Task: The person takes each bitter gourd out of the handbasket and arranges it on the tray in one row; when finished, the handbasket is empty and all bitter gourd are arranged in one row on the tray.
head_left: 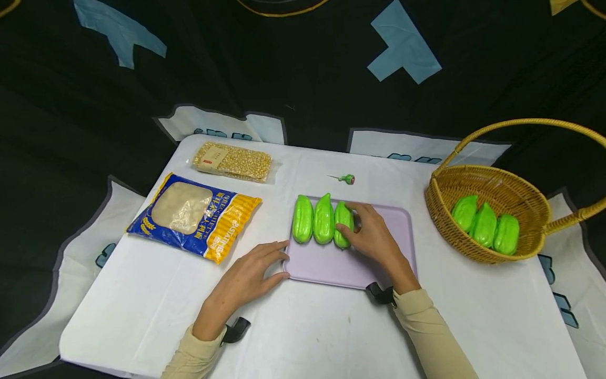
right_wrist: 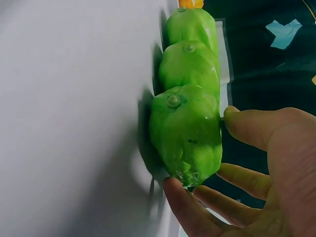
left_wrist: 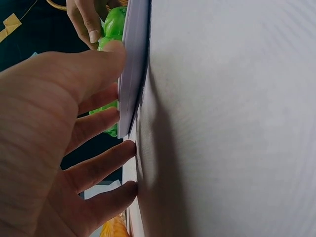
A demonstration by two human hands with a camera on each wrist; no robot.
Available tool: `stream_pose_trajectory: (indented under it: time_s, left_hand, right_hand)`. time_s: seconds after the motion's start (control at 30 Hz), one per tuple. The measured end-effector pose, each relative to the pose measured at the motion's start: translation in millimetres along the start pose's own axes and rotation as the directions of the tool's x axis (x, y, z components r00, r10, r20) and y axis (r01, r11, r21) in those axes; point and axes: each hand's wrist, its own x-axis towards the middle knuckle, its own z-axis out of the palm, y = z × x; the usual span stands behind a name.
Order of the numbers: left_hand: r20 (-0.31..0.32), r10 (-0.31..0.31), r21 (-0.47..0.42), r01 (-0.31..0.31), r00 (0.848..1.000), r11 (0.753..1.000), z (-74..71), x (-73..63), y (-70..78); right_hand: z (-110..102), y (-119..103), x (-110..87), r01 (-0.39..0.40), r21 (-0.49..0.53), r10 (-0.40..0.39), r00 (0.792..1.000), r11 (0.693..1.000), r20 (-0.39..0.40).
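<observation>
Three glossy green, ridged, gourd-like vegetables lie side by side on the left half of a lilac tray [head_left: 379,231]: a left one [head_left: 302,218], a middle one [head_left: 324,218] and a right one [head_left: 343,221]. My right hand [head_left: 376,237] arches over the right vegetable, its thumb above it. In the right wrist view, the fingers [right_wrist: 237,180] reach along that vegetable's side; a narrow gap shows beside the thumb. At the tray's left edge, my left hand [head_left: 248,273] has spread fingers [left_wrist: 98,165], the thumb by the rim.
A wicker basket [head_left: 440,223] with a tall handle holds three similar vegetables [head_left: 485,225] at right. A blue-and-yellow pasta bag [head_left: 191,216] and a bag of yellow kernels [head_left: 234,161] lie at left. Behind the tray is a small green-and-red object [head_left: 349,179] with a thin spike.
</observation>
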Motion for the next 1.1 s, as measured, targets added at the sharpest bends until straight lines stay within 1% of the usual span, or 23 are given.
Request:
stream_pose_trajectory:
  time_s: [0.2, 0.47, 0.7, 0.83, 0.93, 1.1]
  left_hand:
    - [0.009, -0.006, 0.006, 0.006, 1.000, 1.000, -0.7, 0.1, -0.9]
    - [-0.011, 0.014, 0.011, -0.014, 1.000, 1.000, -0.6, 0.6, -1.7]
    - [0.006, 0.002, 0.018, -0.002, 1.000, 1.000, -1.5, 1.0, -1.7]
    - [-0.003, 0.005, 0.011, -0.005, 1.000, 1.000, -1.5, 0.5, -1.4]
    - [-0.005, 0.007, 0.005, -0.007, 1.000, 1.000, -0.5, 0.3, -1.5]
    - [-0.008, 0.011, 0.012, -0.011, 1.000, 1.000, 0.5, 0.5, -1.0]
  right_hand:
    - [-6.2, -0.6, 0.0, -0.024, -0.009, 0.024, 1.000, 1.000, 0.003]
    - [-24.9, 0.8, -2.4, -0.020, 0.003, 0.020, 0.999, 1.000, -0.029]
    - [-40.3, 8.6, -6.7, -0.017, -0.007, 0.016, 0.995, 1.000, -0.094]
    - [-50.8, 14.4, -10.0, -0.016, 0.026, 0.019, 0.992, 1.000, -0.127]
    - [-60.3, 18.8, -12.9, -0.022, 0.043, 0.029, 0.985, 0.999, -0.171]
    - [-75.6, 27.7, -17.3, -0.029, 0.041, 0.038, 0.970, 0.999, -0.241]
